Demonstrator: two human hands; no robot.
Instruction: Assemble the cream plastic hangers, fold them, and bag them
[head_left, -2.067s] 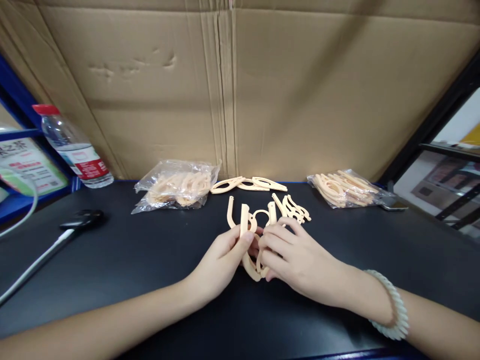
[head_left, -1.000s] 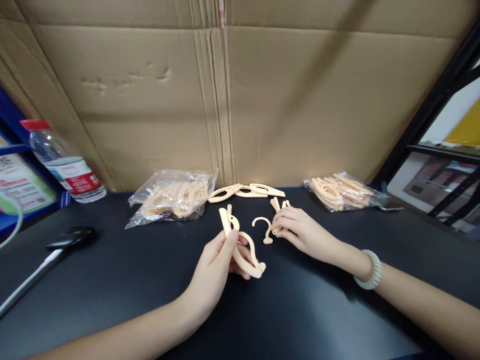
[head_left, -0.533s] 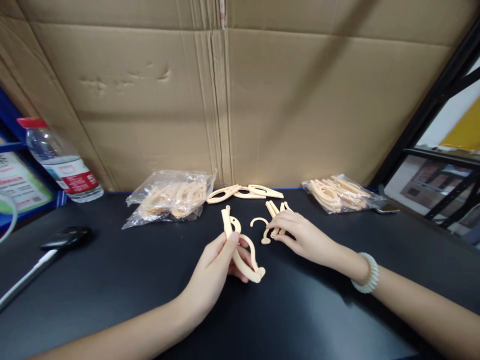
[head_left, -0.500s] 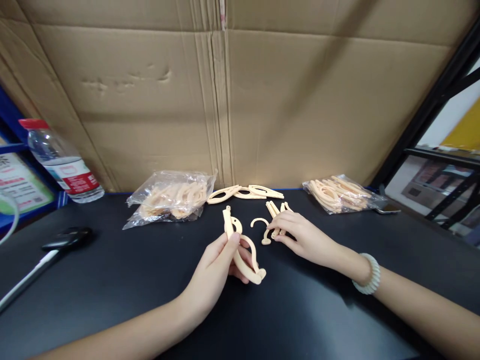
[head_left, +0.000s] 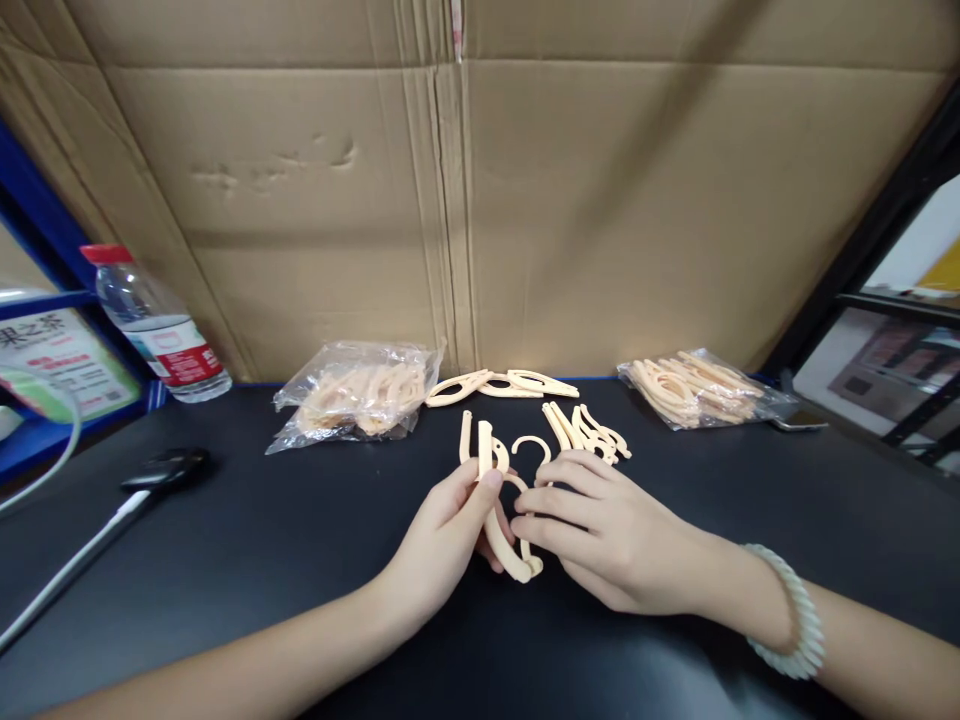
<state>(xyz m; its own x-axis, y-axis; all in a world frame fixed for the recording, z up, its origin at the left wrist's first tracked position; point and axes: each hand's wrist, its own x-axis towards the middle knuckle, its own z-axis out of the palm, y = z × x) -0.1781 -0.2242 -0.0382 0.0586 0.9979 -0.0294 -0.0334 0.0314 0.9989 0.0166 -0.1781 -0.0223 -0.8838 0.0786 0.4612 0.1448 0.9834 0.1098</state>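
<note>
Head view: the right hand point(head_left: 600, 530) has come back nearer, beside the left hand point(head_left: 450, 510), fingers curled; whether it grips anything cannot be told. The left hand still holds cream curved pieces point(head_left: 507, 550) at near centre. Loose pieces point(head_left: 572, 430), farther right, are now uncovered; the hook point(head_left: 532, 439), just beyond the hands, is newly half hidden.

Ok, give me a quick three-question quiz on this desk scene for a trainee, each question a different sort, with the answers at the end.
1. True or false: the left hand holds a beige piece.
2. What colour is the bottle cap? A blue, B red, C green.
3. Fill in: the bracelet is on the ____ wrist.

Key: 1 true; 2 B; 3 right.
</note>
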